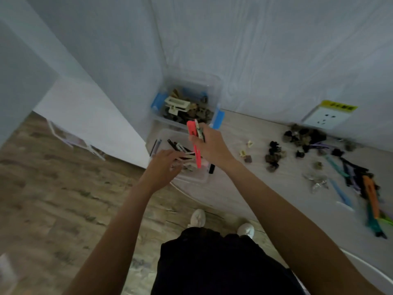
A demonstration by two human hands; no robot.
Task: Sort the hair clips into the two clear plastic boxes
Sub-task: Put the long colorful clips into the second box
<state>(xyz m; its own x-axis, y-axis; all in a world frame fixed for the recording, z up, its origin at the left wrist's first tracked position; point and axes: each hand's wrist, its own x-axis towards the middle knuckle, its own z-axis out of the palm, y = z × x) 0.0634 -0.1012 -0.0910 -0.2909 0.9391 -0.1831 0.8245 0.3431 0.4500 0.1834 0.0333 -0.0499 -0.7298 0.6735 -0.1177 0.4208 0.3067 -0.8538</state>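
Two clear plastic boxes stand at the table's left end. The far box [214, 86] with blue latches holds claw clips. The near box [191, 177] holds long flat clips. My right hand [209, 143] grips a long red clip [196, 150] together with other thin clips, above the near box. My left hand [164, 165] reaches into the near box, fingers curled among the flat clips [187, 155]; whether it holds one I cannot tell. Loose claw clips [274, 154] and long coloured clips [370, 192] lie on the table to the right.
The round pale wooden table [265, 199] stands against a white wall with a socket [325, 119]. More dark claw clips [304, 135] are heaped near the socket. Wooden floor, my white shoes [197, 218] and dark clothing are below.
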